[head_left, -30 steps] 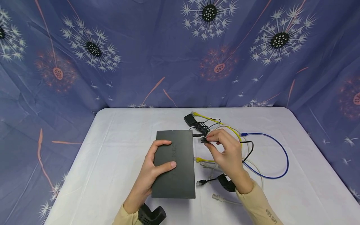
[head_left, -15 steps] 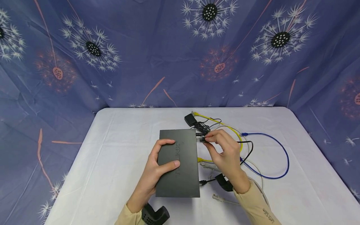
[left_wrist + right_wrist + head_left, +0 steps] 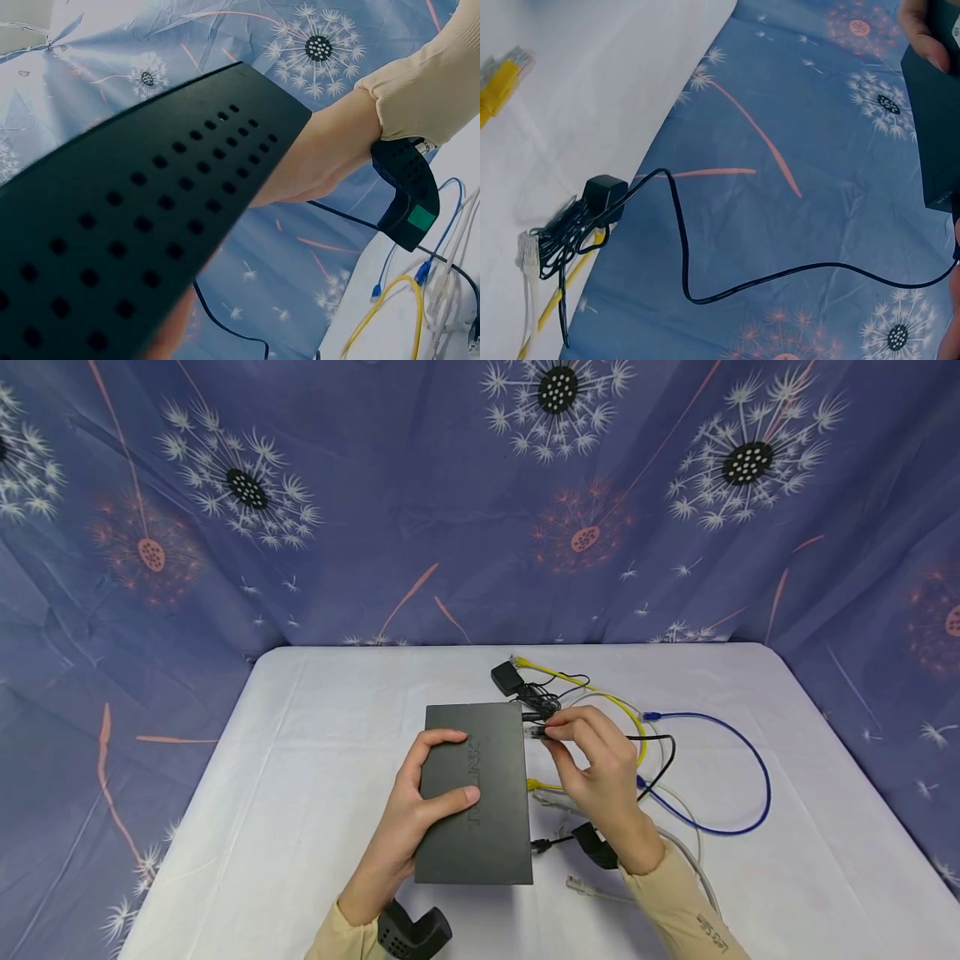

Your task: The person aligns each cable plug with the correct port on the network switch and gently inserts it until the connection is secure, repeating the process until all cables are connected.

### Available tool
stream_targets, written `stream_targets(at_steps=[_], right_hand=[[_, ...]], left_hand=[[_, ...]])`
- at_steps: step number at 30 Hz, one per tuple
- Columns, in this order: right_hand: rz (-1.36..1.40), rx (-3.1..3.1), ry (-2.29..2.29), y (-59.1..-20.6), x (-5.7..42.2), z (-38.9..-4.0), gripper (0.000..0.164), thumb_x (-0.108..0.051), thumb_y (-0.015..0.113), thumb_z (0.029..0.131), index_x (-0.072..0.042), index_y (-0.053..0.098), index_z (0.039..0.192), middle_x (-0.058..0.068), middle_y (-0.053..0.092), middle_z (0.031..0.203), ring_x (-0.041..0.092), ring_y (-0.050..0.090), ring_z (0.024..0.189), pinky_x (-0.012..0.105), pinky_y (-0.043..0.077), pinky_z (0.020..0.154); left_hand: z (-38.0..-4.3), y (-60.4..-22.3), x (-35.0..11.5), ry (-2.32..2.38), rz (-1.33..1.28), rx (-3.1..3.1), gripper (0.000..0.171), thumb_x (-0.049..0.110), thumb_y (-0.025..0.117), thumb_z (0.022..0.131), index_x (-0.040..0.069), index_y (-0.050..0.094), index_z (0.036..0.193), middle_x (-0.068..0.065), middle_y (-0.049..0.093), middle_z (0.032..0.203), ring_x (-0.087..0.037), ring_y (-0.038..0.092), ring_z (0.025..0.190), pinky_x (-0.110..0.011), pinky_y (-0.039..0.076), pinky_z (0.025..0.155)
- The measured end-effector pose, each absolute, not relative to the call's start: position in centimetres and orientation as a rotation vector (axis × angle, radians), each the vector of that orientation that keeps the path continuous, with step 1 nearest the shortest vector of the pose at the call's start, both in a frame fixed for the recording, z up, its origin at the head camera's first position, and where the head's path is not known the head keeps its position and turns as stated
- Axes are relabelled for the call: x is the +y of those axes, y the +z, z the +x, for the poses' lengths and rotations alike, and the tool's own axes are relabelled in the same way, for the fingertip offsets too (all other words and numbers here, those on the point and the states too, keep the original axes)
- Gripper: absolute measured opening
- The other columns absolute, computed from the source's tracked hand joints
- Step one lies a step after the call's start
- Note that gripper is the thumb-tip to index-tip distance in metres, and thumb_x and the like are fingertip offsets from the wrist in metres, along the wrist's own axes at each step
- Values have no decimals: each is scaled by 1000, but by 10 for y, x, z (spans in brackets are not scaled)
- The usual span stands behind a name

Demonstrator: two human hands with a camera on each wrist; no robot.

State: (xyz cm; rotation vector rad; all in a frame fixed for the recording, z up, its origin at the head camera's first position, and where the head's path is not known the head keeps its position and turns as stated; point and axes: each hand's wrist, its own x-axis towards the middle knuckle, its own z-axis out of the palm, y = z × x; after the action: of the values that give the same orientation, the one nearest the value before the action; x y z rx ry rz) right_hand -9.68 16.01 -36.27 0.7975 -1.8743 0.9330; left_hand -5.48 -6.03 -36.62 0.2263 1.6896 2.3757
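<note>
A dark grey TP-LINK network box (image 3: 474, 852) is held by my left hand (image 3: 408, 806), its thumb and index finger lying over the top face. Rows of vent holes show on the box's side in the left wrist view. My right hand (image 3: 600, 768) pinches the black plug (image 3: 538, 733) of a black network cable (image 3: 666, 752) between thumb and fingers. The plug's clear tip meets the box's right edge; how far it is in cannot be seen. Just above it, a black power plug (image 3: 531, 717) meets the same edge, its cord running to a black power adapter (image 3: 606, 196).
On the white table (image 3: 315, 760) lie a yellow cable (image 3: 609, 697), a blue cable (image 3: 765, 768) and a grey cable plug (image 3: 581, 885). Another yellow plug (image 3: 534, 784) and black plug (image 3: 542, 845) show beside the box. Black camera mounts (image 3: 414, 933) sit on both wrists.
The box has shifted slightly right in my left hand, narrowing the gap to the pinched black plug. Over the last half second almost nothing has moved.
</note>
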Motion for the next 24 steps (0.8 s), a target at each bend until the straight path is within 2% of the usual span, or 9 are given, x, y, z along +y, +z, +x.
stream_targets(at_steps=[6,9,12,17,24], right_hand=[[816,-1853,887,-366,157,-98,10,7,68,75,-1,64,76,11,64,85,27,62,76,34,48,69],[833,-1849,892,-367,157,-98,9,6,68,75,-1,65,77,12,64,86,27,61,76,33,48,71],[867,-1852,906,-366,158,-98,4,3,66,81,-1,65,79,12,64,87,28,61,78,32,48,74],[913,-1858,937,-364,160,-96,17,-9,59,93,1,67,81,13,64,88,28,61,79,28,48,77],[927,-1845,958,-363,160,-94,19,-9,58,94,2,67,80,13,64,87,27,61,77,27,48,75]], left_hand=[[-56,-366,-60,2357,229,1702,57,-1,70,78,15,50,129,-17,42,122,-33,43,104,-43,45,76],[-56,-366,-60,2351,224,1717,57,-1,71,78,16,50,128,-17,42,122,-33,43,104,-43,44,77],[-56,-366,-61,2352,215,1716,57,0,71,78,16,51,128,-17,41,124,-34,43,104,-44,44,77],[-57,-367,-63,2354,222,1695,56,-1,70,79,16,50,129,-17,40,123,-34,43,104,-44,46,75],[-57,-367,-64,2333,258,1685,57,0,70,79,16,49,130,-19,41,120,-34,44,103,-45,47,75]])
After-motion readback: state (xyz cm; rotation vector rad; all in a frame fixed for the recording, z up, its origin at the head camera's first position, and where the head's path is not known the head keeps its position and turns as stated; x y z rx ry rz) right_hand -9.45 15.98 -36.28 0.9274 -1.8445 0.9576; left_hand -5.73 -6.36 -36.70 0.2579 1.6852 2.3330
